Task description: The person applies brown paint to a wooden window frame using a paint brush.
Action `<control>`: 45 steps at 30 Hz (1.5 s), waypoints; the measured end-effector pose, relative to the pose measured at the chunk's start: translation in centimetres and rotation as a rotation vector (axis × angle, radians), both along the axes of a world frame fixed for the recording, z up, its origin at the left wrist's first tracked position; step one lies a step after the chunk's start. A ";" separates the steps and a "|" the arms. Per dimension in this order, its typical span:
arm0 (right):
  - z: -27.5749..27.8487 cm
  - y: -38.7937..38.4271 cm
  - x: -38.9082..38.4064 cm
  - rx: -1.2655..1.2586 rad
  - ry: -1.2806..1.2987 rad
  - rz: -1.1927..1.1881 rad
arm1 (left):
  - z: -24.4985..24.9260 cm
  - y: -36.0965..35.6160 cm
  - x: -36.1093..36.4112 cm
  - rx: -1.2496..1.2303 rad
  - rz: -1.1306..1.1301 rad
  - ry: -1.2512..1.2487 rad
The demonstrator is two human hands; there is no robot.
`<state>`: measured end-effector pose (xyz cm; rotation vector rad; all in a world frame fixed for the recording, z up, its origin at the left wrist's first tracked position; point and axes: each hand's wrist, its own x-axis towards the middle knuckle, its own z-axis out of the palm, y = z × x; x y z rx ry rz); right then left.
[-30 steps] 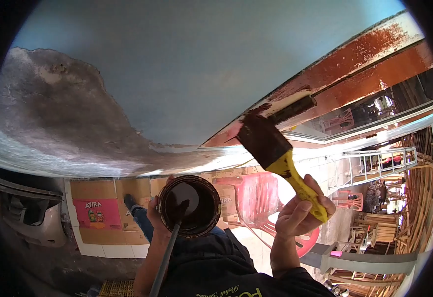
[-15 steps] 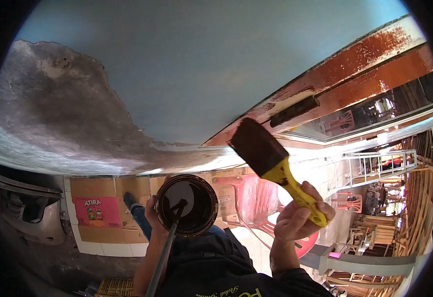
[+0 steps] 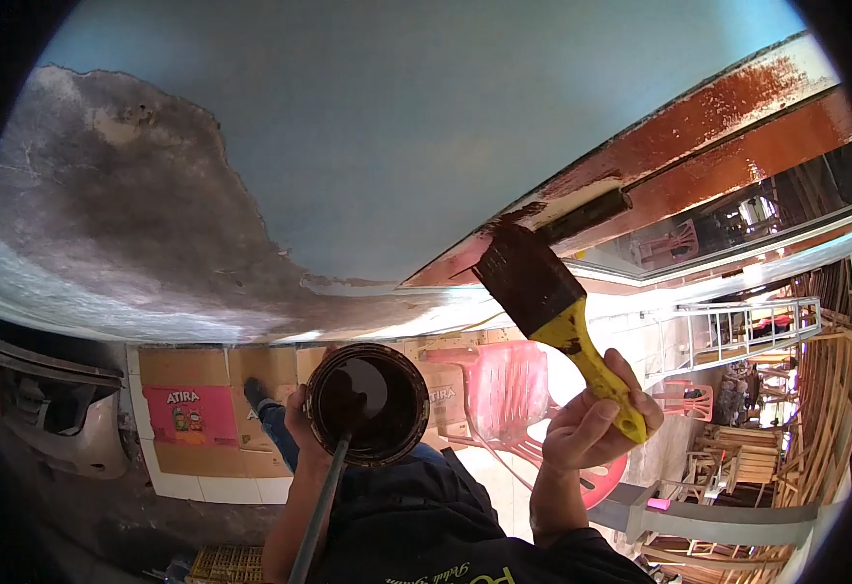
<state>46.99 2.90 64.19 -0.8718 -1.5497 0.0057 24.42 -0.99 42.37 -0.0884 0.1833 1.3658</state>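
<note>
My right hand [image 3: 591, 428] grips the yellow handle of a wide paintbrush [image 3: 531, 279], its bristles dark brown with paint. The bristle end overlaps the lower part of a wooden frame [image 3: 630, 151] on the wall, and contact looks likely but is hard to confirm. My left hand [image 3: 299, 423] is closed around the side of a round paint can [image 3: 413, 394], its fingers partly hidden behind it. Dark liquid lies inside the can. A long thin rod [image 3: 321, 511] reaches from the can's mouth down to the bottom of the view.
Beyond the frame is a blue wall [image 3: 367, 127] with a bare grey patch [image 3: 144, 195]. Below are flattened cardboard [image 3: 187, 370], a red plastic chair [image 3: 508, 380] and a car [image 3: 66, 419]. A metal ladder [image 3: 747, 326] and stacked wood [image 3: 839, 389] are at right.
The brush has moved slightly right and down, with its bristles over the frame. Darker brown paint shows on the frame beside the bristles. My left hand and the can stay nearly still.
</note>
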 end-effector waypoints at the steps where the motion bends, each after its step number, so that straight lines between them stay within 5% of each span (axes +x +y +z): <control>1: -0.1 -0.1 0.2 0.000 -0.020 0.012 | 0.0 0.0 0.0 -0.001 0.001 0.000; 13: 0.8 -0.1 0.0 -0.015 -0.126 -0.014 | 0.1 -0.1 -0.1 0.003 -0.005 0.006; 33: 2.1 0.4 0.1 0.070 0.068 -0.016 | 0.0 -0.1 -0.1 0.002 0.010 0.019; 45: 3.2 0.4 0.2 0.070 -0.078 0.046 | 0.0 -0.3 -0.2 -0.002 0.005 0.020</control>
